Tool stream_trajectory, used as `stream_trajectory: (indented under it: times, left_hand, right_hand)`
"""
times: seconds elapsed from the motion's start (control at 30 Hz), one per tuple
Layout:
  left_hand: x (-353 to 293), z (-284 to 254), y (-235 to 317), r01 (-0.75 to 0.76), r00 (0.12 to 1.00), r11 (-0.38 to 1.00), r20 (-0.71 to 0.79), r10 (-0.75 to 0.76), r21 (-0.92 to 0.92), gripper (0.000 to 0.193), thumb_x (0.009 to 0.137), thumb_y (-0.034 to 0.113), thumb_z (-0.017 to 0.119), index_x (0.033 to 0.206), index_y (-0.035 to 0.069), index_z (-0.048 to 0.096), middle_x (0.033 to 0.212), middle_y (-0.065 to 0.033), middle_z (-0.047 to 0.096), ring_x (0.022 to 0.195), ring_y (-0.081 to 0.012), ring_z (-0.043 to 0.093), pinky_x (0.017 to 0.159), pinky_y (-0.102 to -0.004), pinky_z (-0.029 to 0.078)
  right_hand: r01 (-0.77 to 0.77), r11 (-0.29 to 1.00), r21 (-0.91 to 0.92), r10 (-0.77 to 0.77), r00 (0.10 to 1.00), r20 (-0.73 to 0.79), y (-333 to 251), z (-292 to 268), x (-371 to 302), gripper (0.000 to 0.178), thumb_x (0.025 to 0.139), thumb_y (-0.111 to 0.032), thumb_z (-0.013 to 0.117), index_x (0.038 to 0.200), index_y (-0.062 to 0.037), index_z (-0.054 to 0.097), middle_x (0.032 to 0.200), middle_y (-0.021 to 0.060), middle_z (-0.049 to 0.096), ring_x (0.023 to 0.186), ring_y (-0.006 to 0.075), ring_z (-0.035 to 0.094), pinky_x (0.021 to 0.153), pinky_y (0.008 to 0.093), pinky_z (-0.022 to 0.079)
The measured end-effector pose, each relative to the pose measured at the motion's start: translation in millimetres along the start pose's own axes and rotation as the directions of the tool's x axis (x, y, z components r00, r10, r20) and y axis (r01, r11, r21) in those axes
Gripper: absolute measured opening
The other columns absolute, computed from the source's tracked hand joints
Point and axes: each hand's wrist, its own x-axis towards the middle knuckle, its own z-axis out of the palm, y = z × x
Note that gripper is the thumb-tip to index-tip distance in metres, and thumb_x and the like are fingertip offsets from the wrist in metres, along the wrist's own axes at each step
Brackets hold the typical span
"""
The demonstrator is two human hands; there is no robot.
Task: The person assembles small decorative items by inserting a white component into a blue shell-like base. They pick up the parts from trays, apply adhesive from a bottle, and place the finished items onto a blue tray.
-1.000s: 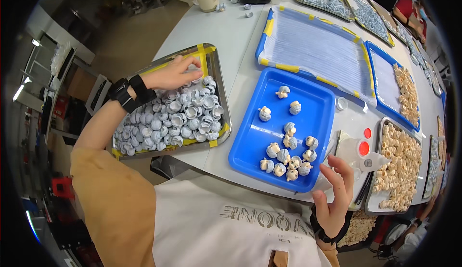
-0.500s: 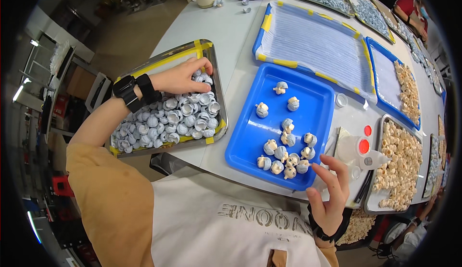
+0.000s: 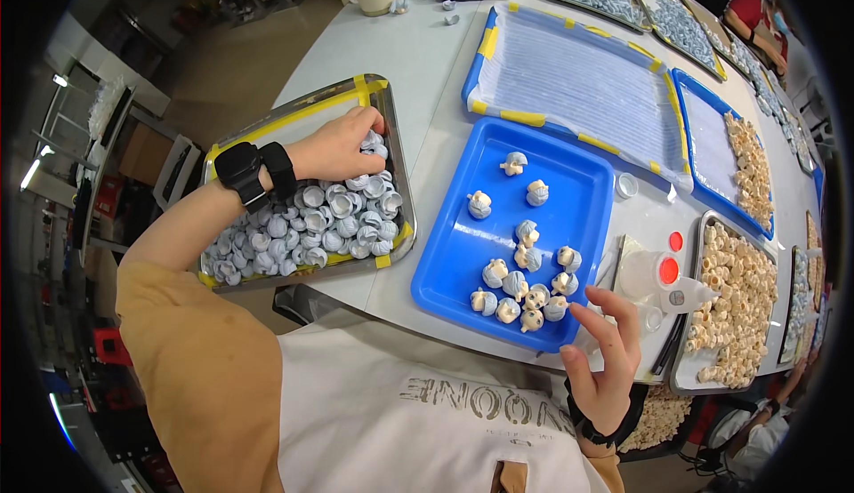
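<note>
While the left hand (image 3: 342,148) sits over the shells (image 3: 307,226), fingers bent down into the pile, the fingertips are partly hidden, so can't tell if a shell is pinched. Pile runs from under those fingers back below the palm and wrist, all inside the steel tray (image 3: 409,231); fingertips are near the tray's far right corner. Right hand (image 3: 607,364): thumb and fingers spread apart, nothing visible between them. Its index tip is just beside the nearest of the heads (image 3: 537,192); thumb tip is at the near corner of the blue tray (image 3: 454,253), contact unclear. Heads lie in that tray, mostly bunched left of the right index, a few well beyond it. Bottle (image 3: 689,296) is to the right of the right fingers, cup (image 3: 626,185) well beyond them. Handling, my read: shells look light, thin and fairly stiff, probably plastic or resin, so rims may chip under a hard squeeze. Smooth rounded outsides could skid, and they nest, so a pinch may pull up two. Best hold: thumb and index on opposite sides of the rim, or one tip inside the cup-shaped hollow and thumb outside; light force only.
</note>
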Motion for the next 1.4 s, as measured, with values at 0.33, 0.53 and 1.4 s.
stream_trajectory:
  times: [0.33, 0.53, 1.4]
  left_hand:
    - [12.0, -2.9, 3.3, -0.021, 0.999, 0.999, -0.045, 0.022, 0.036, 0.032, 0.066, 0.021, 0.067, 0.080, 0.003, 0.045, 0.083, -0.0145, 0.055, 0.079, -0.0312, 0.053, 0.070, -0.0376, 0.044]
    - [7.8, -5.4, -0.6, -0.010, 0.999, 0.988, -0.043, 0.004, -0.156, 0.018, 0.069, 0.015, 0.064, 0.081, 0.003, 0.058, 0.081, -0.0114, 0.058, 0.079, -0.0273, 0.055, 0.072, -0.0351, 0.045]
    - [-4.2, -1.3, 4.1, -0.027, 1.000, 0.993, -0.015, 0.025, -0.115, 0.026, 0.084, 0.031, 0.066, 0.087, 0.008, 0.056, 0.092, -0.0134, 0.050, 0.091, -0.0279, 0.049, 0.079, -0.0360, 0.041]
  right_hand:
    - [-0.029, 1.000, 0.003, 0.029, 0.999, 0.016, -0.9, 0.5, 0.7, 0.039, 0.072, -0.008, 0.073, 0.109, -0.0019, 0.063, 0.118, 0.0206, 0.054, 0.105, 0.0336, 0.052, 0.087, 0.0408, 0.044]
    - [-0.028, 1.000, 0.004, 0.028, 0.999, 0.025, -1.4, 2.1, 2.0, 0.037, 0.072, -0.008, 0.073, 0.108, -0.0018, 0.064, 0.118, 0.0202, 0.054, 0.103, 0.0333, 0.053, 0.086, 0.0405, 0.044]
    - [0.011, 1.000, -0.013, -0.010, 0.998, 0.057, -1.1, 6.5, 4.6, 0.036, 0.072, -0.009, 0.073, 0.106, -0.0018, 0.063, 0.117, 0.0199, 0.054, 0.099, 0.0335, 0.054, 0.083, 0.0407, 0.044]
